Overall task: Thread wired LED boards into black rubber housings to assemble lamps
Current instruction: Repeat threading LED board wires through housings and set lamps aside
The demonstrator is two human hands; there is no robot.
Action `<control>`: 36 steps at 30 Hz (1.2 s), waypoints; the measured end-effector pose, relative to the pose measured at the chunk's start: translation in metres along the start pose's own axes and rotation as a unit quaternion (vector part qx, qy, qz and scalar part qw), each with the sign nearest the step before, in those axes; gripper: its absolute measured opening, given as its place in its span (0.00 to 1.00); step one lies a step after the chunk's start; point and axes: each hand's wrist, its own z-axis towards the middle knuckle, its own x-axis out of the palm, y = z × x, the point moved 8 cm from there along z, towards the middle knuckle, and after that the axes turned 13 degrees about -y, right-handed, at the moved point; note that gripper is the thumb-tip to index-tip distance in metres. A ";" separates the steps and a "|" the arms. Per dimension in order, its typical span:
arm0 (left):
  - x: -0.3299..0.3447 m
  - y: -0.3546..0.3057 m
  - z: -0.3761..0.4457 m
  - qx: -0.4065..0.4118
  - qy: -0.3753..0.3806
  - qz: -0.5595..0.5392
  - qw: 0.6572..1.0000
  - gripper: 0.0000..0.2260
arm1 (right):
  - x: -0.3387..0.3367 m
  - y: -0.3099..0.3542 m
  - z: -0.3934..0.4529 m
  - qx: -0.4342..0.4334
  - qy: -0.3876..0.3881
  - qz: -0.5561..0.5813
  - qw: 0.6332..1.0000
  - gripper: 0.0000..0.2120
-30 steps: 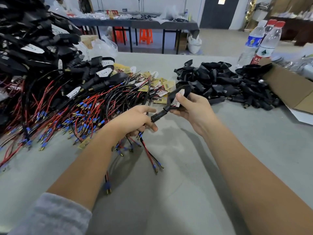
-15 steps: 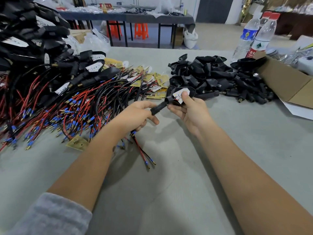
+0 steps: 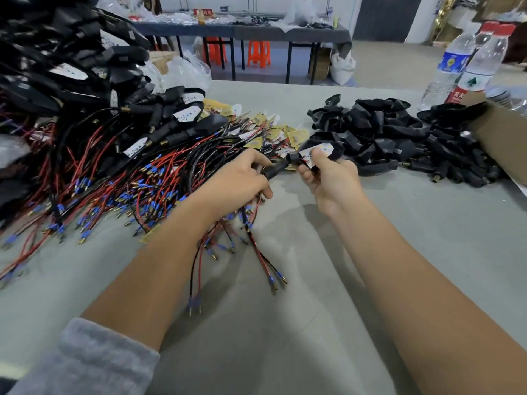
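Two plastic water bottles (image 3: 467, 61) stand beside a cardboard box (image 3: 502, 141), with orange stools (image 3: 258, 52) under a far table (image 3: 242, 29).

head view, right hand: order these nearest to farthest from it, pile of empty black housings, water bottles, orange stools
From the right hand:
1. Pile of empty black housings, on the table just beyond and to the right of the hand.
2. Water bottles, standing at the table's far right edge, behind that pile.
3. Orange stools, on the floor under the far table, past the worktable.

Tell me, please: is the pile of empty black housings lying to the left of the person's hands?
No, the pile of empty black housings lies on the table to the right of both hands, while the wired pieces are heaped on the left.
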 end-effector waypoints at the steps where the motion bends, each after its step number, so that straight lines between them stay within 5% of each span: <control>1: -0.014 -0.002 0.000 0.002 -0.016 0.010 1.000 0.14 | 0.010 0.000 -0.001 0.007 0.000 0.011 1.000 0.06; 8: -0.141 -0.008 0.008 0.018 -0.140 0.102 0.985 0.13 | 0.117 -0.010 -0.025 0.081 0.091 0.037 0.992 0.10; 14: -0.226 0.031 0.020 -0.019 -0.342 0.240 0.908 0.16 | 0.190 -0.027 -0.065 0.147 0.264 0.068 0.951 0.26; 19: -0.199 0.059 0.018 -0.087 -0.295 0.360 0.881 0.17 | 0.161 -0.039 -0.058 0.130 0.299 -0.029 0.945 0.24; 25: -0.130 0.007 0.017 0.059 -0.363 0.272 0.889 0.12 | 0.077 -0.022 -0.020 0.078 0.210 -0.057 0.973 0.10; 28: -0.078 -0.016 0.026 0.096 -0.305 0.209 0.924 0.12 | 0.033 -0.009 -0.003 0.029 0.148 -0.086 0.985 0.12; 31: -0.020 -0.014 0.037 0.049 -0.203 0.145 0.967 0.11 | -0.001 -0.006 0.002 0.001 0.112 -0.114 0.987 0.10; 36: 0.023 0.002 0.045 0.027 -0.202 0.267 0.942 0.17 | -0.021 -0.007 0.001 -0.048 0.101 -0.118 0.987 0.08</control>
